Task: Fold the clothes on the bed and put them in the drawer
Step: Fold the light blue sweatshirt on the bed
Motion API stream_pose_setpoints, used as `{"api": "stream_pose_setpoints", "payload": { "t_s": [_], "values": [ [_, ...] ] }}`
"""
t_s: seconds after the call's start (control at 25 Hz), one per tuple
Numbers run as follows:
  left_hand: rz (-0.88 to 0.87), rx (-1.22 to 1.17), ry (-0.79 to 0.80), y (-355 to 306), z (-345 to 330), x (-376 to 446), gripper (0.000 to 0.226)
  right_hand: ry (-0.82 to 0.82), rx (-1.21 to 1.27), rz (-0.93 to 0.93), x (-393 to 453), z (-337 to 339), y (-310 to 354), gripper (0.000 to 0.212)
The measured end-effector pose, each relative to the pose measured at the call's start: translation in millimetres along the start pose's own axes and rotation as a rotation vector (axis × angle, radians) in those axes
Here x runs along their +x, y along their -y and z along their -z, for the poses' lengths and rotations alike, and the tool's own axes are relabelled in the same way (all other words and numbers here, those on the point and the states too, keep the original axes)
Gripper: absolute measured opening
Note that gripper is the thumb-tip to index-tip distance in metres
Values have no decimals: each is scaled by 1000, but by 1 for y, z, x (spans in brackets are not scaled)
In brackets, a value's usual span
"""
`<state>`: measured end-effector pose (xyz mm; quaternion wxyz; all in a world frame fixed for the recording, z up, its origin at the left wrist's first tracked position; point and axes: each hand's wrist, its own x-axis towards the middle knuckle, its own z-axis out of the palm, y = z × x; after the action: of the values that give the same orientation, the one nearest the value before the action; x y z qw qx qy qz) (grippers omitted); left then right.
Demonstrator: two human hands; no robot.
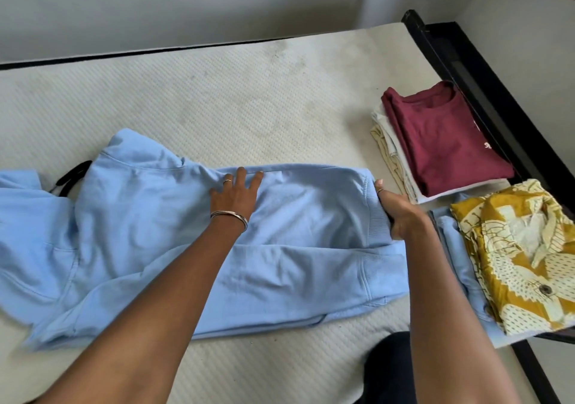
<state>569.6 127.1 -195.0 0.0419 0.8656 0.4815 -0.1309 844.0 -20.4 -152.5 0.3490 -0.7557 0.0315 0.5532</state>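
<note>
A light blue hoodie [149,232] lies spread across the white mattress [217,98], its sleeves folded in over the body and its hood to the left. My left hand [236,193] presses flat on the middle of the hoodie with straight fingers. My right hand [396,213] grips the ribbed hem at the hoodie's right end, fingers curled under the fabric.
At the right edge of the mattress sits a folded stack topped by a maroon T-shirt [441,139]. Nearer me lies a folded yellow patterned shirt [516,263] on blue fabric. The black bed frame [485,92] runs along the right. A black cord [70,175] lies beside the hood.
</note>
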Motion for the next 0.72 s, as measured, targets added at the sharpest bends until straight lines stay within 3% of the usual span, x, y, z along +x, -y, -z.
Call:
{"api": "stream_pose_setpoints", "payload": {
  "t_s": [0.12, 0.28, 0.36, 0.4, 0.44, 0.56, 0.64, 0.68, 0.72],
  "values": [
    [22, -51, 80, 2, -2, 4, 88, 219, 241, 15, -8, 2, 3, 76],
    [20, -42, 83, 0, -9, 7, 90, 241, 735, 104, 1, 7, 13, 71],
    [23, -46, 101, 0, -10, 10, 93, 89, 860, 181, 8, 10, 22, 53],
    [21, -48, 109, 1, -10, 11, 95, -58, 861, 266, 11, 13, 25, 43],
    [19, -52, 114, 1, -11, 13, 97, -208, 862, 377, 12, 17, 29, 45],
    [19, -69, 143, 6, -14, 20, 100, -508, 666, 720, 11, 23, 35, 66],
    [-12, -66, 147, 10, -11, 24, 103, -718, 173, 869, 12, 13, 42, 56],
    [-49, -56, 141, 13, -8, 25, 103, -724, -104, 958, 12, 2, 46, 52],
    [-91, -35, 139, 18, -4, 27, 100, -592, -340, 1030, 13, -12, 47, 52]
  ]
}}
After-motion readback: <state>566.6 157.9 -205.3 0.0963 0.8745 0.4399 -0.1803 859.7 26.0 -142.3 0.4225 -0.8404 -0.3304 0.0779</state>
